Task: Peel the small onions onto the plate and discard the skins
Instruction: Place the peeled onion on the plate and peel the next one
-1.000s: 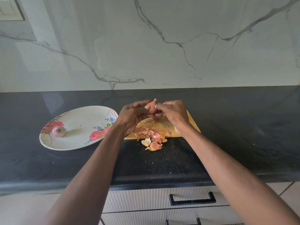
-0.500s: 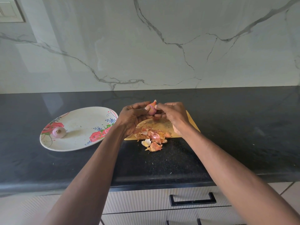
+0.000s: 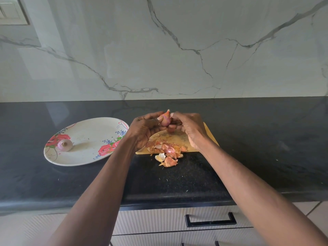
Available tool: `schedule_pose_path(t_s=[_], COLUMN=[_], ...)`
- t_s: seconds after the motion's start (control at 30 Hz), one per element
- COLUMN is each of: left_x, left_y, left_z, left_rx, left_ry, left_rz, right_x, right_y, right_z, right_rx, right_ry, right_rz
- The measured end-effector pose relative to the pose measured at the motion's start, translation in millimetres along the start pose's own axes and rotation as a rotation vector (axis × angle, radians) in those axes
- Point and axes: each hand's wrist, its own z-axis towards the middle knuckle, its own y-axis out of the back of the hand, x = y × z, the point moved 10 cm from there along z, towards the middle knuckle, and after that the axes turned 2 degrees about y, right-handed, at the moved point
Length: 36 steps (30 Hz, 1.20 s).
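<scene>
Gripping 1 small onion (image 3: 165, 119) as before, both hands (image 3: 144, 129) (image 3: 189, 127) curled round it, more bulb now exposed

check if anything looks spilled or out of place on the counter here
Some onion skins have spilled off the near edge of the cutting board onto the black counter; the rest sit piled on the board. Nothing else stands out.

One head-worn camera looks forward and down, close over the countertop (image 3: 248, 139).

Two onions (image 3: 166, 118) (image 3: 65, 145), one plate (image 3: 85, 158), one cutting board (image 3: 210, 137), one skin pile (image 3: 167, 150)
</scene>
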Motion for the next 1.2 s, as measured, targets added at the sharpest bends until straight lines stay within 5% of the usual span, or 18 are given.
schedule_pose_path(t_s=[1.2], left_x=[-7.0], left_y=[3.6], left_z=[4.9], left_rx=[-0.065], left_ry=[-0.173], left_rz=[0.245], right_x=[2.6], right_y=[1.5], right_z=[1.7], right_rx=[-0.039], right_ry=[0.063], right_rz=[-0.185])
